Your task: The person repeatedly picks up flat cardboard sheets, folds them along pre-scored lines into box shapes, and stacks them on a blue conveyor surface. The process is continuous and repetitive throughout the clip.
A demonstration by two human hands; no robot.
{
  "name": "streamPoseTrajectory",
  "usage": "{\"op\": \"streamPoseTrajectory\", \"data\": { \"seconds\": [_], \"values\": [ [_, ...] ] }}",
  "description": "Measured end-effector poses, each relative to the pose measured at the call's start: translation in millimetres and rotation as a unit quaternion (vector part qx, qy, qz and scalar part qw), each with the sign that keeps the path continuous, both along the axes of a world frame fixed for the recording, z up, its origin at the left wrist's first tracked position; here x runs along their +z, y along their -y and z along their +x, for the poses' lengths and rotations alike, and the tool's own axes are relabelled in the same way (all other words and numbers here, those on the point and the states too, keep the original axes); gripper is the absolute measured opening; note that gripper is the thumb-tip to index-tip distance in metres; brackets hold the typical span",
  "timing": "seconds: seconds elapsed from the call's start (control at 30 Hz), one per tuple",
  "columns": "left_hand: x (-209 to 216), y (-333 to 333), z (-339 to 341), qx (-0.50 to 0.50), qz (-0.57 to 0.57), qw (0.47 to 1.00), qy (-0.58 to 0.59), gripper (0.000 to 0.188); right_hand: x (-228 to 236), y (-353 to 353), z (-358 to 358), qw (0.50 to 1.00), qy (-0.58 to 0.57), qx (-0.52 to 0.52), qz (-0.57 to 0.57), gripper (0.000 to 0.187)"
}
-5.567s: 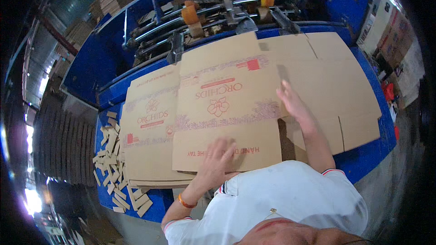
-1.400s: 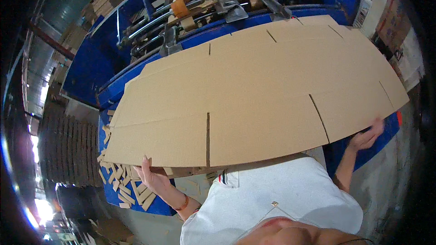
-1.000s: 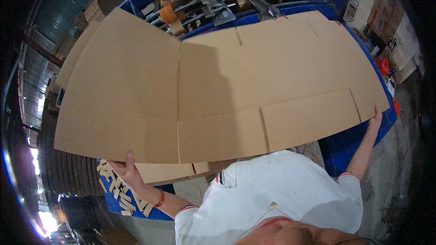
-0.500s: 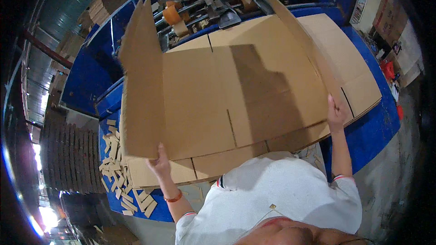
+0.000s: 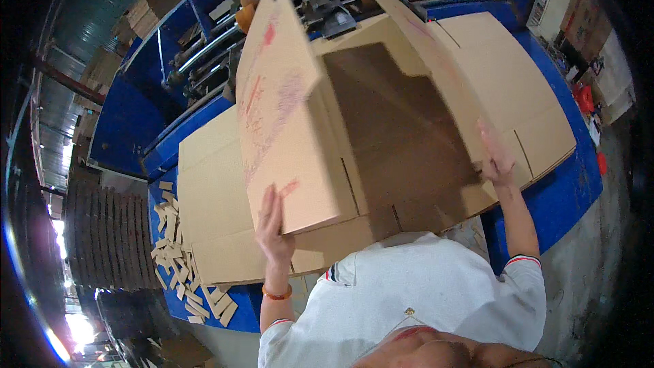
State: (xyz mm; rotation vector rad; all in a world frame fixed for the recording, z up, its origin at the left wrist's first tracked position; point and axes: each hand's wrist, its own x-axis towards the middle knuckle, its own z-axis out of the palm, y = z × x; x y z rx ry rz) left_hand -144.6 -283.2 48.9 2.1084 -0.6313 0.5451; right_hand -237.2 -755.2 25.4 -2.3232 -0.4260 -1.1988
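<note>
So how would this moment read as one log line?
left hand: against upturned left panel of cardboard sheet; right hand: at upturned right panel, blurred; scraps: on blue table, left

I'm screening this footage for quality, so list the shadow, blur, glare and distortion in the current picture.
Head view: dark shadow across the middle of the folded cardboard sheet; head view: right hand and print on the raised left panel blurred; head view: white glare at lower left; head view: fisheye bowing along the blue table, corners black.
</note>
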Motion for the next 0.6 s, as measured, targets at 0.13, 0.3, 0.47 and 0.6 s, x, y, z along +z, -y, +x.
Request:
{"op": "streamPoseTrajectory", "data": {
  "seconds": [0.13, 0.3, 0.47, 0.6],
  "values": [
    [-13, 27, -4, -0.074, 0.251, 0.965, 0.0, 0.064, 7, -17, 3, 0.995, -0.083, -0.049, -0.004, 0.051],
    [-37, 27, -1, -0.141, 0.359, 0.922, -0.026, 0.073, -17, -40, 5, 0.95, -0.218, 0.007, -0.224, 0.061],
    [-27, 32, 10, -0.149, 0.388, 0.908, -0.046, 0.072, -11, -36, 12, 0.933, -0.268, 0.034, -0.235, 0.067],
    [-34, 18, 38, -0.166, 0.368, 0.915, -0.021, 0.072, -15, -31, 32, 0.939, -0.253, 0.056, -0.226, 0.067]
  ]
}}
